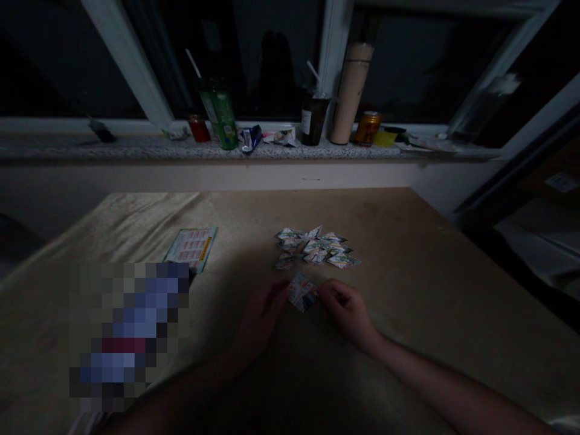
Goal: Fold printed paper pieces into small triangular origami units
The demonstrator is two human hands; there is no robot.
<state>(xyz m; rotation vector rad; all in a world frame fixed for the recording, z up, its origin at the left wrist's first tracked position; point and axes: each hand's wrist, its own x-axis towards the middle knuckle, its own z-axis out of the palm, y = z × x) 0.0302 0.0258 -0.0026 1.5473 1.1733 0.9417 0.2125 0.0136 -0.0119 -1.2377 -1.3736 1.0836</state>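
Note:
A small folded square of printed paper (302,292) is held between my two hands, turned so its corners point left, right, up and down. My left hand (270,300) pinches its left corner. On the opposite corner, the fingers of my right hand (339,300) are closed. Just beyond lies a group of several folded paper pieces (316,249) with pointed ends, printed in the same manner. Farther left, a flat printed sheet (191,246) with a green border rests on the table. The light is dim, so the folds are hard to make out.
The table (408,241) has a tan cover, wrinkled at the left. A pixelated area (140,320) hides something at the lower left. On the stone windowsill (158,148) stand a green bottle (222,118), a dark cup (313,119), a tall flask (351,96) and a gold can (368,128).

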